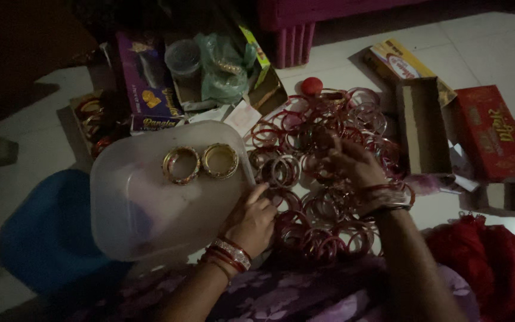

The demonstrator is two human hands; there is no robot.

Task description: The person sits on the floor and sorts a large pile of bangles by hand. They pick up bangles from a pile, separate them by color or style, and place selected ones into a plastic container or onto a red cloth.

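- Left hand, at 6 o'clock, curls loosely shut at the near right rim of a translucent plastic tub; whether it pinches the rim cannot be told.
- In the tub, toward 12 o'clock, stand two gold bangle stacks, side by side.
- Right hand lies on the heap of red bangles, fingers closed among them.
- At 3 o'clock, an open cardboard box, beside a red box.
- At 11 o'clock, a purple box.
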